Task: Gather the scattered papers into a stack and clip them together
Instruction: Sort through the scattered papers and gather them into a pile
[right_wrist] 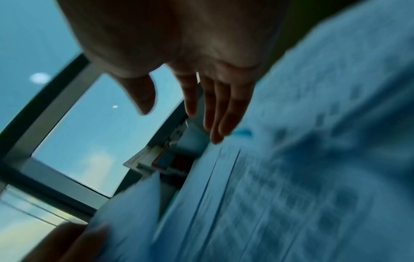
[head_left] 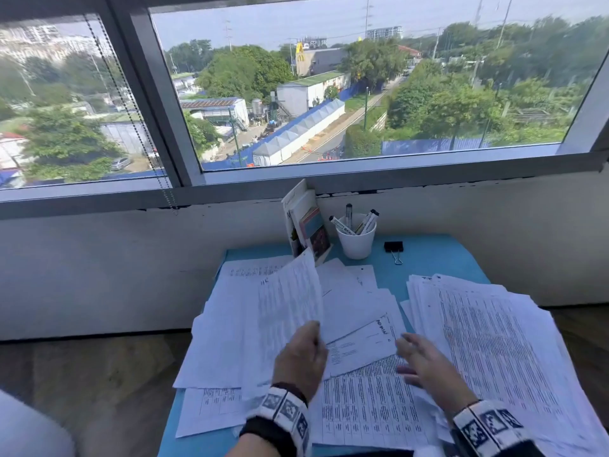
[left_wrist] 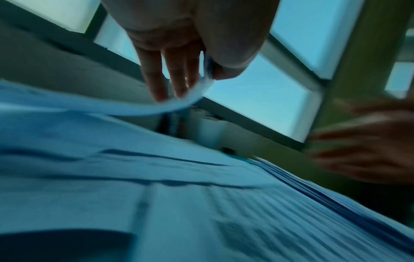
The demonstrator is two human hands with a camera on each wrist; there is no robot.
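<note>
The left hand (head_left: pixel 301 357) pinches a lifted sheet (head_left: pixel 290 301) (right hand (head_left: pixel 425 361) spread, empty), which may crease or slip if swung quickly.

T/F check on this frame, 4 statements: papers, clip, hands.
1. The left hand grips a raised sheet. True.
2. The binder clip is fastened on the papers. False: it lies loose on the blue table, right of the white cup.
3. The right hand is open over the papers. True.
4. The papers form one squared stack. False: the scattered papers overlap loosely across the table.
</note>
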